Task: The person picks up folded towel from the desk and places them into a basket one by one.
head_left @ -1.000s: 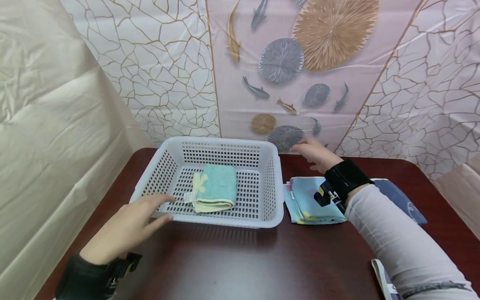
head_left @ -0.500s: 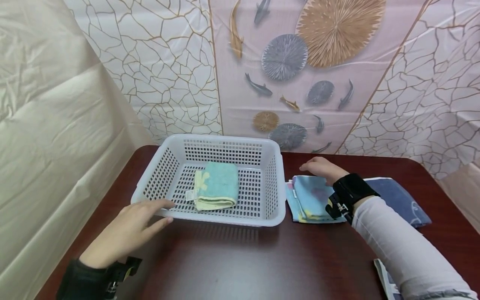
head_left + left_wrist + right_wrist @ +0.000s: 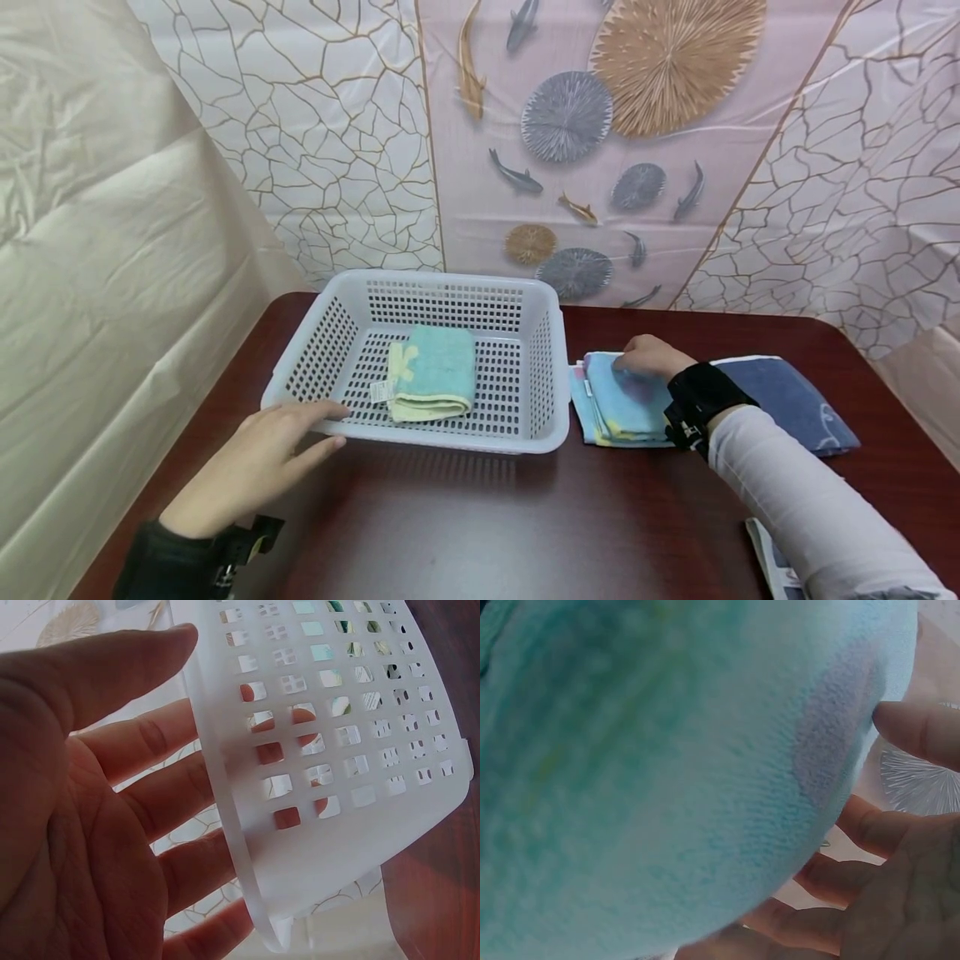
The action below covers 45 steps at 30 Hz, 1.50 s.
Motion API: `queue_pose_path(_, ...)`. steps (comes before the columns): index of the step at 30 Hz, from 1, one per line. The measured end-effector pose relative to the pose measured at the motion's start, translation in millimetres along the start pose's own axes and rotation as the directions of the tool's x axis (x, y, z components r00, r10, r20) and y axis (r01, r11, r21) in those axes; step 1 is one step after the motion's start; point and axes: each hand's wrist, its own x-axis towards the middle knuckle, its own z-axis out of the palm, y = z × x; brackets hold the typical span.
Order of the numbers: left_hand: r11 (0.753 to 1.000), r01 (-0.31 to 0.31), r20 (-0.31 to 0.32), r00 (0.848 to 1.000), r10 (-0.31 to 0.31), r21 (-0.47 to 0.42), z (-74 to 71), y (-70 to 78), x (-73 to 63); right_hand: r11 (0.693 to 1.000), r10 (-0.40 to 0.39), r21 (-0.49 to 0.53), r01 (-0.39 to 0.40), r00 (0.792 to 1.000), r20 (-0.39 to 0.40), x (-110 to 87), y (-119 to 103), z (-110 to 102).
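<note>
A light grey plastic basket [image 3: 450,437] with perforated walls stands on the table, holding a folded mint-green towel [image 3: 438,367] with pale yellow edging. My left hand [image 3: 258,462] rests at its front-left rim. In the left wrist view the fingers [image 3: 161,739] reach past the rim and show through the holes, and the thumb tip meets the rim. Right of the basket lies a folded light-blue towel [image 3: 626,404]. My right hand [image 3: 652,360] is at its far right side; in the right wrist view the thumb touches it, and the towel [image 3: 727,802] hides the other fingertips.
A dark blue folded cloth [image 3: 795,404] lies beyond my right wrist. Another folded cloth [image 3: 772,554] shows partly under my right forearm. The dark wooden table [image 3: 465,533] ends at a patterned backdrop [image 3: 480,208] behind the basket.
My right hand has come down from above and behind the light-blue towel to touch it. The left hand stays at the basket rim.
</note>
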Motion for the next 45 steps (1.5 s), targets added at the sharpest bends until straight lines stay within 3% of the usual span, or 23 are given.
queue_pose_path(7,0.998,0.014,-0.006,1.000,-0.014,-0.059,-2.2,-3.7,-0.8,1.000,0.005,-0.018,-0.005,1.000,-0.015,-0.2,2,0)
queue_pose_path(13,0.999,-0.005,-0.048,0.999,0.003,-0.033,-4.7,-10.6,-3.6,0.999,-0.017,-0.043,0.016,1.000,-0.009,2.8,7,-3)
queue_pose_path(31,1.000,0.015,-0.022,1.000,-0.016,-0.026,-6.2,-13.6,-1.9,0.986,-0.037,-0.162,0.028,0.998,-0.057,-3.2,10,-6)
queue_pose_path(35,0.998,0.042,-0.001,0.999,-0.042,-0.039,-6.7,-11.8,-2.0,0.985,-0.046,-0.167,0.037,0.998,-0.050,-7.5,10,-4)
queue_pose_path(45,0.996,0.056,-0.017,0.998,-0.057,-0.065,-5.9,-10.0,-2.5,0.976,-0.088,-0.200,0.086,0.996,0.001,-18.9,10,-3)
